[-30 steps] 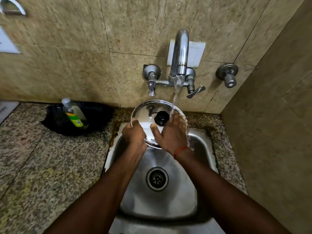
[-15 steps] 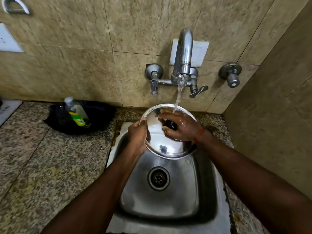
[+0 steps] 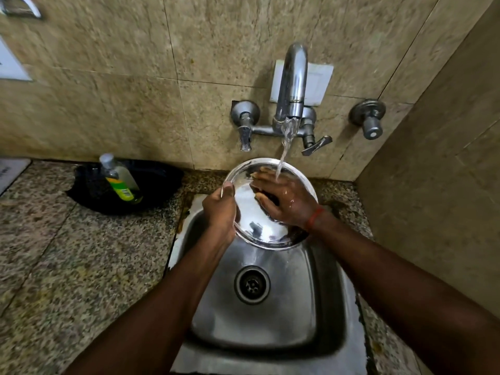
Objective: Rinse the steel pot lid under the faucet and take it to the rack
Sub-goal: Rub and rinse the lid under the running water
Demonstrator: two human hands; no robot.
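The round steel pot lid [image 3: 257,228] is held tilted over the back of the steel sink [image 3: 270,328], under the faucet [image 3: 293,82]. Water runs from the spout onto the lid and my right hand [image 3: 284,201]. My left hand [image 3: 220,212] grips the lid's left rim, thumb over the edge. My right hand lies over the lid's middle with fingers spread, covering its black knob. No rack is in view.
A soap bottle [image 3: 119,177] lies in a black tray [image 3: 157,182] on the granite counter left of the sink. Tap handles [image 3: 315,144] and a separate wall valve [image 3: 369,120] stick out from the tiled wall. A side wall closes the right.
My right hand has shifted from the lid's lower part up over the knob, under the stream. The lid has tilted more toward me. My left hand has kept its grip on the rim.
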